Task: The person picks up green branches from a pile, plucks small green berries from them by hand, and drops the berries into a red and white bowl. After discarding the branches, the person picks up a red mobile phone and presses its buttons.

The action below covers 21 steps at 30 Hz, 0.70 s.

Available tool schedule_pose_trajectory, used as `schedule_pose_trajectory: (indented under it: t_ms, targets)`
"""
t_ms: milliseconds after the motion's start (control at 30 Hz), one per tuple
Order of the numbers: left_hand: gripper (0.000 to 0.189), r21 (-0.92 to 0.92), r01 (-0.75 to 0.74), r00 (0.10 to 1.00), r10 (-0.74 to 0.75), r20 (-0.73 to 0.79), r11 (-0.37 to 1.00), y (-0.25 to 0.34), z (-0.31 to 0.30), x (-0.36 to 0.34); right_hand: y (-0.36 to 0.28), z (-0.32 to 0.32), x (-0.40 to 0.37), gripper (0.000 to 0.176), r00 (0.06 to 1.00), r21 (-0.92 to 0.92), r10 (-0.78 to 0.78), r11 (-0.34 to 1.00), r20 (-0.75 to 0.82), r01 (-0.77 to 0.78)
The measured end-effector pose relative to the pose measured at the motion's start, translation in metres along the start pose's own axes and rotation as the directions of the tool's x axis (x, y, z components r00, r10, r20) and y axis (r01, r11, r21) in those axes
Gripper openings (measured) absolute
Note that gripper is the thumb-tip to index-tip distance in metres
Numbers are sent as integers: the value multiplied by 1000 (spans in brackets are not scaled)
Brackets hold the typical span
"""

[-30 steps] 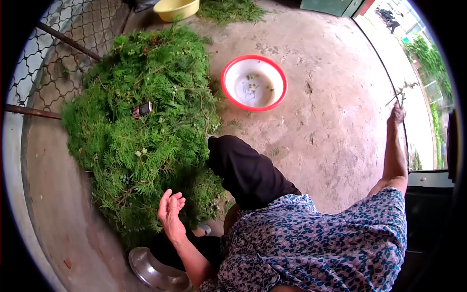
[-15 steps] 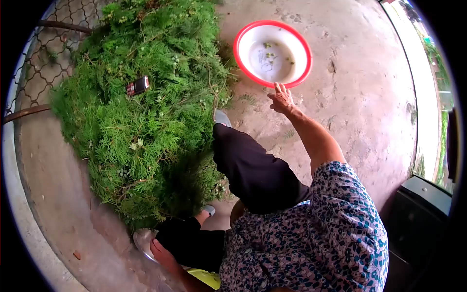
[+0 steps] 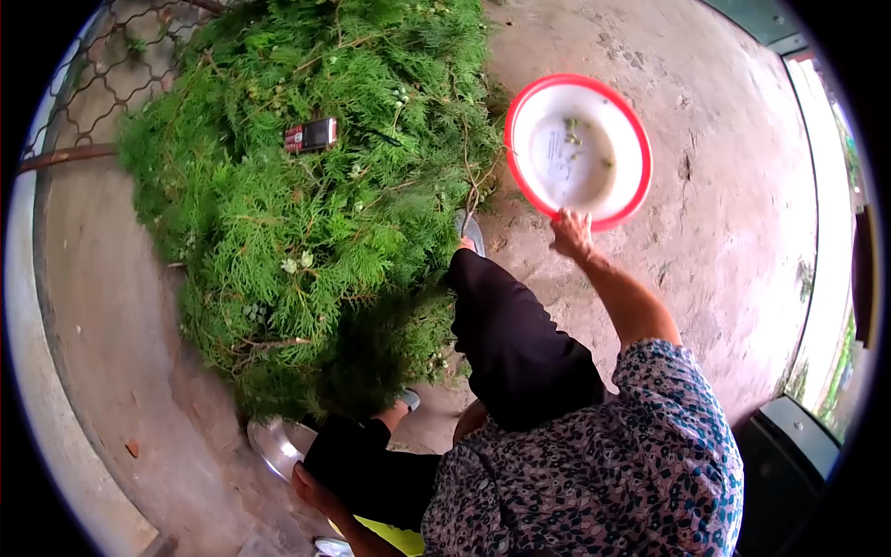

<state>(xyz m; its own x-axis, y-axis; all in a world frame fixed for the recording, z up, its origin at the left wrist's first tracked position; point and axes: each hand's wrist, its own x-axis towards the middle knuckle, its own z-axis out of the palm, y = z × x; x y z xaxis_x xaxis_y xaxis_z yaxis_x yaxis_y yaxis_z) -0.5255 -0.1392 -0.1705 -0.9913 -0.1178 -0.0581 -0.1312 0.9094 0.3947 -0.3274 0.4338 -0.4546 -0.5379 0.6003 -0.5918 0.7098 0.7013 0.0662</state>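
A white basin [image 3: 555, 148] with a red rim stands on the floor at upper right, several small green pieces [image 3: 573, 136] on its bottom. My right hand [image 3: 573, 234] has its fingers curled over the near edge of that rim. At lower left, beside my knee, is my left hand [image 3: 314, 490], close to a shiny metal bowl [image 3: 276, 444]; its fingers are mostly hidden. In front of me spreads a large heap of green, scaly-leaved branches [image 3: 251, 223] bearing small pale cones.
A red and black mobile phone [image 3: 311, 136] lies on top of the branches. My feet in grey footwear [image 3: 471, 232] are at the heap's edge. Wire mesh [image 3: 102, 93] stands at upper left. Something yellow [image 3: 394, 537] is under me, and a dark box [image 3: 789, 455] stands at right.
My right hand has closed from spread fingers onto the basin's rim. The whole view has shifted, with the basin appearing lower and further right. My left hand stays by the metal bowl.
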Motion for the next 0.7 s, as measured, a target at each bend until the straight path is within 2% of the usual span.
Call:
schedule_pose_trajectory:
  t_ms: [33, 100, 167, 200, 233, 267, 333, 400, 433, 467, 500, 533, 567, 600, 667, 700]
  targets:
    - [38, -3, 14, 1000, -14, -9, 1000, -6, 0, 1, -10, 12, -22, 43, 984, 36, -66, 997, -165, 73]
    - [38, 73, -64, 998, 63, 8, 995, -21, 2, 7, -29, 37, -57, 51, 967, 18, -210, 977, -148, 215]
    - [38, 47, -65, 998, 67, -23, 997, -13, 1, 3, -41, 69, -89, 40, 933, 50, -306, 946, -189, 321]
    - [38, 23, -81, 996, 82, -43, 996, -10, 1, 0, -37, 90, -102, 35, 909, 236, -347, 886, -233, 399]
    - [38, 13, -74, 996, 74, -53, 997, -11, 1, -1, -41, 125, -99, 24, 821, 226, -346, 847, -453, 482]
    - [36, 15, -79, 995, 79, -56, 997, -13, 0, -1, -46, 92, -111, 24, 815, 216, -353, 846, -460, 488]
    - [35, 6, -85, 995, 85, -58, 996, -16, 1, -3, -49, 28, -135, 17, 808, 599, -395, 542, -437, 589]
    - [32, -40, -118, 990, 114, -84, 992, -18, 0, -4, -51, 48, -85, 11, 584, 207, -539, 603, -607, 771]
    - [32, -49, -120, 990, 116, -85, 991, -18, 0, -5, -58, 33, -72, 9, 628, 172, -489, 690, -606, 703]
    - [32, -56, -128, 986, 121, -112, 990, -19, 1, -6, -62, 21, -57, 7, 645, 58, -468, 781, -603, 622]
    - [31, -61, -135, 982, 125, -141, 989, -21, 1, -7, -71, -2, -43, 8, 654, 57, -445, 800, -612, 598]
    - [31, -70, -137, 981, 126, -147, 988, -26, 1, -5, -76, -14, -29, 14, 840, 736, -261, 406, -475, 542]
    - [31, -26, -124, 985, 120, -123, 992, -35, 0, -3, -89, -22, -17, 12, 804, 807, -199, 88, -560, 583]
    - [31, 19, -109, 989, 111, -102, 994, -44, -1, -1, -110, -50, -20, 16, 971, 939, -57, -274, -232, 208]
    - [31, 14, -113, 987, 114, -110, 994, -67, 2, 3, -123, -64, 7, 21, 985, 815, -157, -578, -73, -31]
    - [31, 12, -122, 987, 123, -103, 992, -62, 3, 5, -130, -80, 5, 23, 971, 754, -234, -646, -47, -119]
